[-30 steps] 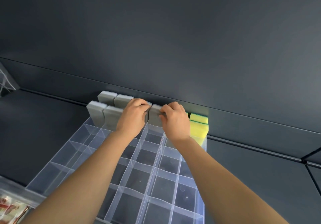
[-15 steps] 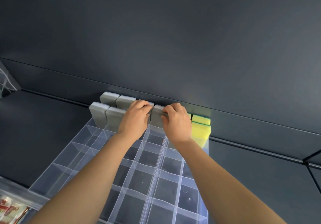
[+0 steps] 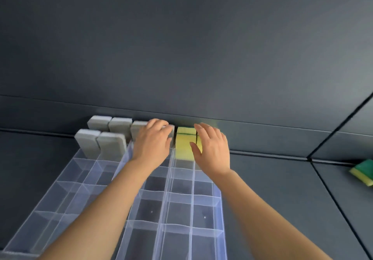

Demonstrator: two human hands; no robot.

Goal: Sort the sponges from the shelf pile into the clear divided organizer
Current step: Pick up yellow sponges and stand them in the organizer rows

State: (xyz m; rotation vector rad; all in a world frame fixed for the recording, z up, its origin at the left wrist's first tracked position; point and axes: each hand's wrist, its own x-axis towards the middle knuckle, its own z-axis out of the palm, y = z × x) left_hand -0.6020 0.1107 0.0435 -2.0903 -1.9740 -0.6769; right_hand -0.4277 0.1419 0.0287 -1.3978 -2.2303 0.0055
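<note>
The clear divided organizer [image 3: 179,197] lies on the dark shelf in front of me. Several grey sponges [image 3: 110,144] stand upright in its far left compartments. Yellow sponges with green backs [image 3: 184,145] stand in the far right compartments. My left hand [image 3: 152,142] curls over the top of one grey sponge [image 3: 172,130] in the back row, fingers and thumb around it. Just in front of the yellow sponges my right hand [image 3: 212,148] hovers with spread fingers and holds nothing. One loose yellow and green sponge [image 3: 363,172] lies on the shelf at the far right.
The dark back wall [image 3: 181,57] rises directly behind the organizer. A seam [image 3: 327,191] runs across the shelf on the right, between the organizer and the loose sponge. The near rows of compartments hold nothing.
My right hand has let go of the grey sponge, moved right and spread its fingers. My left hand stays on that sponge. The view has swung right, revealing the loose sponge.
</note>
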